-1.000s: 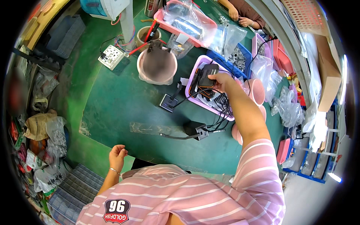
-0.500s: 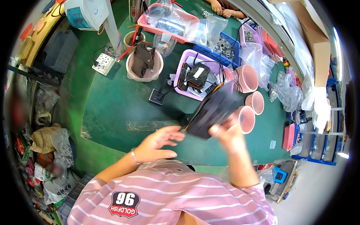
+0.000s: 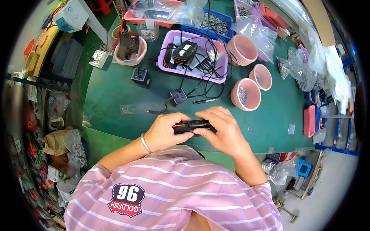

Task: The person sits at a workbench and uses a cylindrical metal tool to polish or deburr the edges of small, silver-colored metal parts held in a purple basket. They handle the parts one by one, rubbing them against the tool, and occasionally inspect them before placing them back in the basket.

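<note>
While a grey multi-socket power strip (image 3: 99, 59) sits at the far left edge of the green counter (image 3: 115, 96), a beige round bowl holding dark brown parts (image 3: 130, 48) stands just to its right, and a small black cube-shaped adapter (image 3: 140, 77) rests in front of that bowl. A strip of clear plastic film (image 3: 135, 108) lies flat nearer the person. Close to the counter's near edge, the left hand (image 3: 166, 131), with a silver bangle (image 3: 145, 143) on its wrist, has its grip clenched around the left end of a slim black device with an orange stripe (image 3: 191, 126). That device is held level just above the counter's front edge, between both hands and right before the striped pink shirt (image 3: 181, 196). The right hand (image 3: 221, 129) has its grip closed over the device's right end, fingers curled across its top. Farther back, a second black cube adapter (image 3: 178, 95) trails a cable, and a black pen (image 3: 207, 101) lies beside it. Behind these sits a purple rectangular plastic tray (image 3: 192, 75) filled with black devices and tangled black cables. To the right stand a stack of pink round bowls (image 3: 242, 50), a pink bowl holding small grey parts (image 3: 245, 94) and another pink bowl (image 3: 261, 76), with clear plastic bags (image 3: 300, 69) beyond them.
</note>
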Tool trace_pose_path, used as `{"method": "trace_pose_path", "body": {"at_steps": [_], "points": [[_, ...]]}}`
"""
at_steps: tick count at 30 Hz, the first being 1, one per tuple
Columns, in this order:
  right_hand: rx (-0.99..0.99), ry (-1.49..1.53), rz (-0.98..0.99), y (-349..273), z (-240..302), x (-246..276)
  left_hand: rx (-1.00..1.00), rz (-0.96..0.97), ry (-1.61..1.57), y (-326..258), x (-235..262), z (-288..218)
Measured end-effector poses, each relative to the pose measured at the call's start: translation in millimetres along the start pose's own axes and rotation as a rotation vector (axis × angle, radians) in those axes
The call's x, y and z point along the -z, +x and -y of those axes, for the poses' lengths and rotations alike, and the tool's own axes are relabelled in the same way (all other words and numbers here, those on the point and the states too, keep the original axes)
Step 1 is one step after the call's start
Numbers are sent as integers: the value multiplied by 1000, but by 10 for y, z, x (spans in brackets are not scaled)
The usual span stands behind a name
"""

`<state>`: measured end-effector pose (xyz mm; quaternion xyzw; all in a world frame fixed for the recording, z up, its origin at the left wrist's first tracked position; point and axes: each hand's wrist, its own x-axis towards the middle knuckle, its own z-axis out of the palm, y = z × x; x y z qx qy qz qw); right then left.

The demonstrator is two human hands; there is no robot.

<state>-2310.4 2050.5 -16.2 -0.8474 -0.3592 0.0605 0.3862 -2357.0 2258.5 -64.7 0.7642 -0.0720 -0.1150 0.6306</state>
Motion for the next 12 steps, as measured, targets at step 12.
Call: {"method": "trace_pose_path", "body": {"at_steps": [12], "points": [[-56,210,-88,-447,-121,133,59,-27,-234,-85,-393,-70]]}}
